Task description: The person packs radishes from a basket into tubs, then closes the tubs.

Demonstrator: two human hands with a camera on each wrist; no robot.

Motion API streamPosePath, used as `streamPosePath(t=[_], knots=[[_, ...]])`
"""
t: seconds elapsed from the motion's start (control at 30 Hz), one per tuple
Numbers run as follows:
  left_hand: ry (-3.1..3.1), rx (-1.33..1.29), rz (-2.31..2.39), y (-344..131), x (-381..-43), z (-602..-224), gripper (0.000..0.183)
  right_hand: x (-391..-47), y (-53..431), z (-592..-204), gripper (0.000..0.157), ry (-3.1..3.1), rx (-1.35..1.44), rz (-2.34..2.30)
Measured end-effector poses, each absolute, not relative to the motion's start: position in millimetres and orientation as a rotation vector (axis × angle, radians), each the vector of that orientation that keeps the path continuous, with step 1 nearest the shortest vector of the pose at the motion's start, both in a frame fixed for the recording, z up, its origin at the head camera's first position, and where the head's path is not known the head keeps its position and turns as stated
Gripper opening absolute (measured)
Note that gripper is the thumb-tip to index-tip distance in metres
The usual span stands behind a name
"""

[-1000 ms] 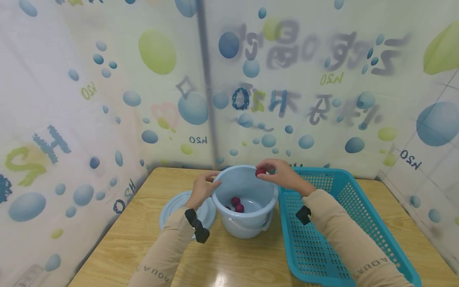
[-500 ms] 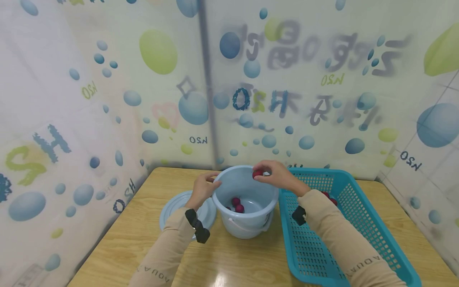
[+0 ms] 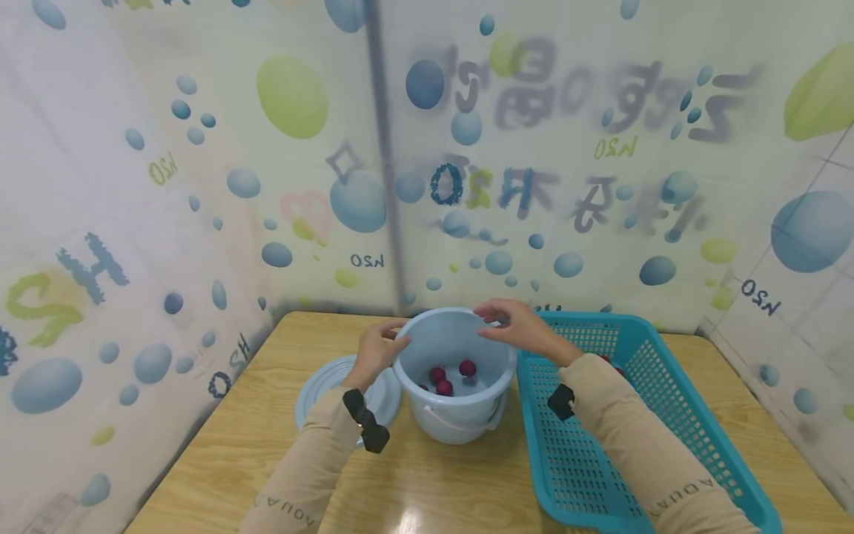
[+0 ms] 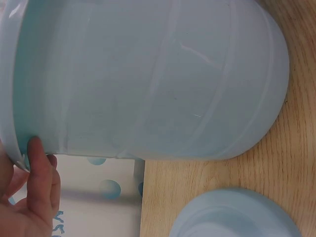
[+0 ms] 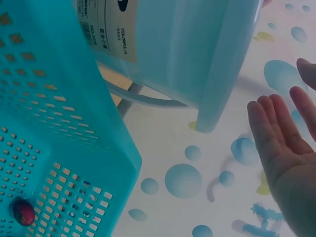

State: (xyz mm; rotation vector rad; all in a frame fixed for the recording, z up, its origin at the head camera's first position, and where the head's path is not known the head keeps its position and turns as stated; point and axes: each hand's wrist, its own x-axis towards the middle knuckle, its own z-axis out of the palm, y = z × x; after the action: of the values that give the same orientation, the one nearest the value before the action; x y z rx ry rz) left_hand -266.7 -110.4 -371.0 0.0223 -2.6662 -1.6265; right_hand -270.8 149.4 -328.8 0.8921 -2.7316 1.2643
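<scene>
A light blue bucket (image 3: 450, 424) stands upright at the middle of the table. My left hand (image 3: 376, 352) pinches its left rim between thumb and fingers; the left wrist view has the fingers (image 4: 39, 182) against the outer wall just under the rim. Over the right side of the opening hovers my right hand (image 3: 523, 330), fingers apart and holding nothing. Inside the bucket are several dark red plums, one plum (image 3: 468, 368) a little right of the others. Another plum (image 5: 22, 212) shows in the turquoise basket (image 5: 123, 148) in the right wrist view.
The basket's near rim (image 3: 574, 521) extends toward the table's front right, under my right forearm. Left of the bucket lies a light blue lid (image 3: 320, 389), partly behind my left wrist. A patterned curtain (image 3: 320, 282) hangs behind the wooden table (image 3: 434, 489).
My right hand held a plum over the bucket, moved slightly left with it and let it go. That plum is now inside the bucket. The left hand has stayed at the rim.
</scene>
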Motion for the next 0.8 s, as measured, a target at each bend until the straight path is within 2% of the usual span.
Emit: streamPosePath(t=[0.27, 0.53, 0.8], knots=[[-2.668, 0.026, -1.618, -110, -267, -372, 0.031, -266, 174, -322, 0.035, -2.688, 0.881, 1.262], [-2.667, 0.007, -1.627, -111, -267, -371, 0.031, -259, 219, -316, 0.033, -2.636, 0.796, 1.194], [-2.667, 0.012, -1.628, -111, -268, -372, 0.031, -251, 262, -334, 0.034, -2.693, 0.626, 1.136]])
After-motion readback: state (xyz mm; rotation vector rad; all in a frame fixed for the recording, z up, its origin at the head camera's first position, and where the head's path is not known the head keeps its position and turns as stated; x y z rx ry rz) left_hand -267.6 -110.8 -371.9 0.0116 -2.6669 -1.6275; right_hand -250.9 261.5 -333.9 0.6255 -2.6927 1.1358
